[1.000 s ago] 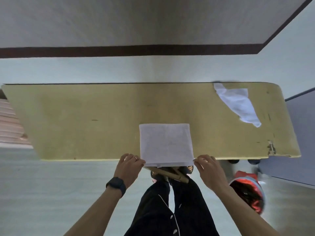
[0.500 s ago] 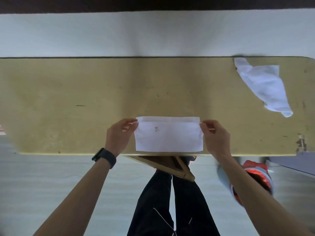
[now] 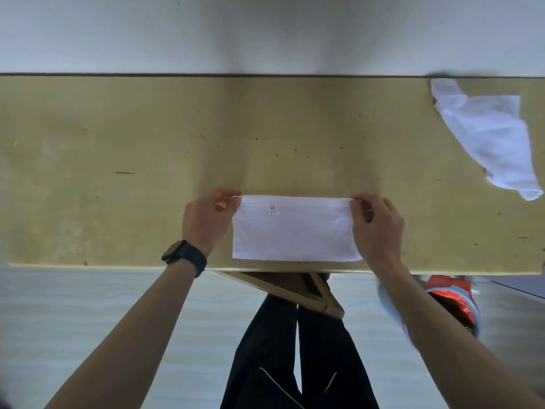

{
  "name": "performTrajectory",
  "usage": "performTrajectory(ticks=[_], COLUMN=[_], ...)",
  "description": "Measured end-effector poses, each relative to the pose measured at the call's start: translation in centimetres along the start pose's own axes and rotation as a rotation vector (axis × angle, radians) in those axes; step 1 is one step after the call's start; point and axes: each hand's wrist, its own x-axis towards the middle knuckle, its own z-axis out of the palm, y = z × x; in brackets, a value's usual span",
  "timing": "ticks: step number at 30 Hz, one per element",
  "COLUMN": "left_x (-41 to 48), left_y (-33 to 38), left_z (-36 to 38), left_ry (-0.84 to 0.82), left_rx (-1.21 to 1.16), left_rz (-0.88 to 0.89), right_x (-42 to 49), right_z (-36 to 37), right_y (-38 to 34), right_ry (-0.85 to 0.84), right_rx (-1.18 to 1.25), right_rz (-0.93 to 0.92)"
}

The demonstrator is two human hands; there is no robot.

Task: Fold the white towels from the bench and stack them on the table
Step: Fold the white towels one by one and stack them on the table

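Note:
A white towel (image 3: 296, 230), folded in half into a wide strip, lies flat near the front edge of the yellow table (image 3: 118, 160). A small red label shows near its upper left corner. My left hand (image 3: 208, 221) pinches the towel's far left corner. My right hand (image 3: 376, 228) pinches the far right corner. A second white towel (image 3: 489, 140) lies crumpled and unfolded at the table's far right.
The table's back edge meets a white wall. Below the front edge I see a wooden brace (image 3: 298, 292) of the table and my dark trousers (image 3: 295, 355). A red and grey object (image 3: 451, 302) sits on the floor at the right.
The towel's near edge has been carried over to the far edge, halving the towel. Both hands moved from the table's front edge to the far corners. The camera view tilted down.

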Motion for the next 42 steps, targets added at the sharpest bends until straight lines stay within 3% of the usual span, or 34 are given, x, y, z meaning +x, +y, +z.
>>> performTrajectory(ticks=[13, 18, 20, 22, 24, 27, 34, 40, 42], left_x=[0.1, -1.2, -1.6, -2.1, -2.2, -1.9, -2.6, -4.6, -5.5], left_y=[0.6, -0.1, -0.5, -0.8, -1.5, -2.5, -1.8, 0.8, 1.4], left_z=[0.1, 1.8, 3.1, 4.4, 5.3, 5.7, 5.7, 5.6, 5.8], left_ry=[0.011, 0.216, 0.174, 0.032, -0.077, -0.107, -0.023, 0.100, 0.107], left_rx=[0.214, 0.486, 0.519, 0.584, 0.656, 0.675, 0.646, 0.579, 0.560], left_rz=[0.096, 0.494, 0.641, 0.704, 0.681, 0.625, 0.582, 0.406, 0.419], right_x=[-0.2, -3.2, -5.7, -7.6, -8.4, -8.1, -4.5, 4.9, 6.5], right_z=[0.7, 0.8, 2.0, 3.9, 5.6, 6.8, 5.2, 4.1, 4.3], right_y=[0.3, -1.1, -2.5, -3.4, -3.4, -1.9, -0.4, -4.9, -6.6], right_ry=[0.031, 0.111, 0.091, 0.033, -0.031, -0.066, -0.152, -0.191, -0.229], right_rx=[-0.035, -0.184, -0.198, -0.247, -0.295, -0.348, -0.346, -0.518, -0.559], right_rz=[-0.036, -0.181, -0.203, -0.179, -0.112, -0.088, -0.283, -0.522, -0.569])
